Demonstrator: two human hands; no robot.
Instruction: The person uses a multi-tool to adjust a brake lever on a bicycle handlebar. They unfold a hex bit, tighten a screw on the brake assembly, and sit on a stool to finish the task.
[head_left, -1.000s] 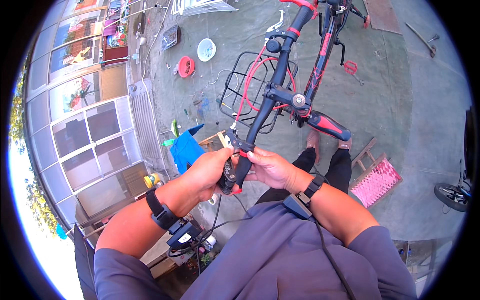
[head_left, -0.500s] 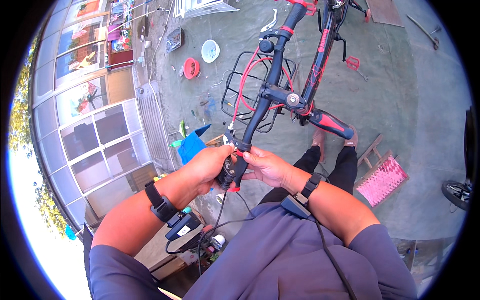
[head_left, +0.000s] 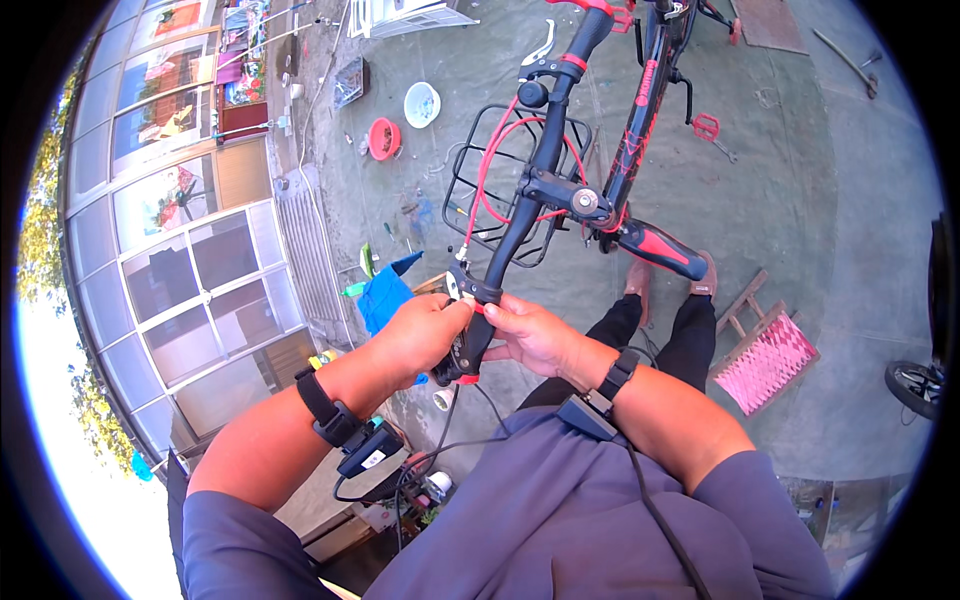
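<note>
A black bicycle handlebar [head_left: 525,205] with red trim runs down to its near grip [head_left: 484,335]. My right hand [head_left: 535,335] is closed around this grip, its thumb near the red ring below the brake lever clamp [head_left: 482,290]. Close against the grip's left side, my left hand [head_left: 425,332] is closed on a compact black tool [head_left: 455,362] that looks like a folding multi-tool. My left fingertips meet the brake clamp area and hide the tool's upper end. A red cable rises from the brake lever toward the wire basket [head_left: 470,170].
The bicycle frame [head_left: 640,120] and saddle [head_left: 665,248] lie beyond my hands, over the green ground. A red bowl [head_left: 383,139], a white basin [head_left: 422,104] and a blue bag [head_left: 385,295] are to the left. A pink woven stool [head_left: 765,360] stands to the right.
My left hand has turned and shifted slightly up and right, bringing its fingertips closer to the brake clamp. My right hand stays on the grip.
</note>
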